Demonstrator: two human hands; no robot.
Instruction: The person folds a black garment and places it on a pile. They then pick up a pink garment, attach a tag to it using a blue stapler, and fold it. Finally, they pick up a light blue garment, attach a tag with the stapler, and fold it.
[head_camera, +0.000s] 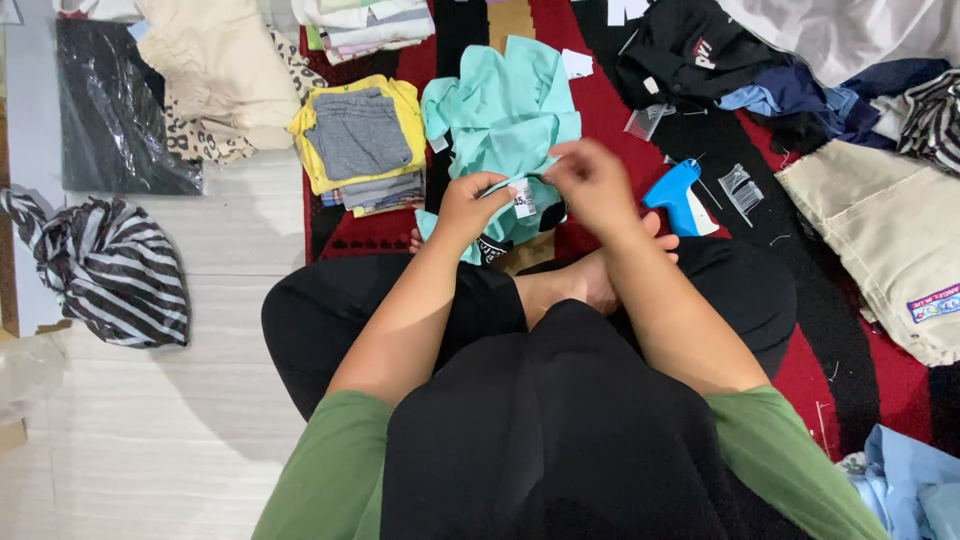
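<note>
The small white tag (523, 197) sits between the two hands, just above the person's crossed legs, on the lower edge of the mint-green garment (505, 115), which spreads away from it toward twelve o'clock across the red and black rug (600, 95). The left hand (470, 205) lies at nine o'clock from the tag and pinches the green cloth right beside it, fingers curled narrow around a fold. The right hand (592, 185) lies at about two o'clock from the tag, its fingertips drawn together near the tag's upper edge; whether they grip the tag itself, a thread or only cloth cannot be told, since the back of the hand covers them. The tag's long axis runs roughly from twelve to six o'clock, tilted a little. Both hands are about equally close, the left one touching the cloth at the tag's side. The blue tagging gun (672, 193) lies on the rug at three o'clock from the right hand, just beside the wrist and untouched, with a strip of plastic fasteners (741, 190) a little farther out the same way. A folded pile topped by a grey garment on a yellow one (358, 135) rests at ten o'clock from the left hand. The lower part of the green garment is hidden behind the hands, and a dark piece under it is hard to make out.
</note>
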